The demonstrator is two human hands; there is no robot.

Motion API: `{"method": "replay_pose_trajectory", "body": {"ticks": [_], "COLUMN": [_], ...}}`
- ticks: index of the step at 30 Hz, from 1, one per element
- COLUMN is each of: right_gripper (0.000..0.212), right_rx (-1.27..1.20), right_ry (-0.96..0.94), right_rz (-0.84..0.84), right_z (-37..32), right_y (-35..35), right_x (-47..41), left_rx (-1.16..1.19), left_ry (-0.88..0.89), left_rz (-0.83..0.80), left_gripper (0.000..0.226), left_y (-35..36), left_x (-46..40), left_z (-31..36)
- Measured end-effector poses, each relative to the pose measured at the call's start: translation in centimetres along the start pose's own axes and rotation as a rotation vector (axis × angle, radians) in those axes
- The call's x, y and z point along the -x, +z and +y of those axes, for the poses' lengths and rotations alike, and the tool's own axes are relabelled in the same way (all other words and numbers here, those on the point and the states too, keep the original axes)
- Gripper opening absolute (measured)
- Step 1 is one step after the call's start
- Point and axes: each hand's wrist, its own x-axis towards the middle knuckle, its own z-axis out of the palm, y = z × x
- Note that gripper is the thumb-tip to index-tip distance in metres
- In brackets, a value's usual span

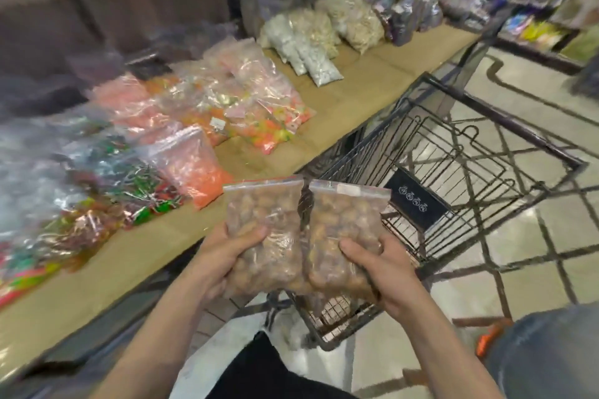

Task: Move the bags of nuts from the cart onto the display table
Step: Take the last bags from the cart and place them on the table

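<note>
Two clear zip-top bags of brown nuts are held side by side, upright, above the near end of the cart and just beside the edge of the display surface. Each is a flat, rectangular plastic pouch, glossy and crinkled, packed with rounded, lumpy brown pieces; the left bag (265,230) and the right bag (343,230) nearly touch along their inner edges, and the right one carries a pale label strip near its seal. Both hands grip from below: the left hand (223,259) is closed around the lower part of the left bag with its thumb pressed across the front, and the right hand (385,272) is closed the same way on the right bag, thumb lying over the plastic and fingers wrapped behind. Both forearms are bare and reach up from the bottom of the view. Behind the bags stands the black wire cart (453,172), its mesh basket tilted in the wide view, on a pale tiled floor with dark lines. To the left runs the tan surface (356,100), carrying heaps of clear bags of orange, pink and multicoloured sweets (227,107) and, further along, pale, whitish bagged goods (311,39), blurred.
</note>
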Motion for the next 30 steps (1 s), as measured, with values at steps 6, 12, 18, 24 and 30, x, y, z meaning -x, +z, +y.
{"method": "replay_pose_trajectory", "body": {"ticks": [6,12,18,24,30], "right_gripper": [0.069,0.072,0.064,0.077,0.058], "right_rx": [0.13,0.155,0.249,0.256,0.262], "right_ry": [-0.022,0.049,0.078,0.125,0.112], "right_rz": [-0.221,-0.435,-0.596,-0.709,-0.769], "right_z": [-0.5,0.4,3.4,8.7,12.7], "right_y": [7.1,16.1,27.4,41.9,53.1], "right_x": [0.7,3.1,7.0,12.6,16.6], "left_rx": [0.068,0.136,0.194,0.309,0.358], "left_ry": [0.116,0.217,0.284,0.272,0.308], "left_rz": [0.22,0.386,0.537,0.681,0.806], "left_gripper": [0.088,0.058,0.086,0.081,0.063], "left_y": [-6.0,-13.7,-23.7,-37.1,-47.0], "left_x": [6.4,13.7,21.3,30.6,36.1], "left_z": [0.9,1.7,0.3,-1.5,-1.9]}}
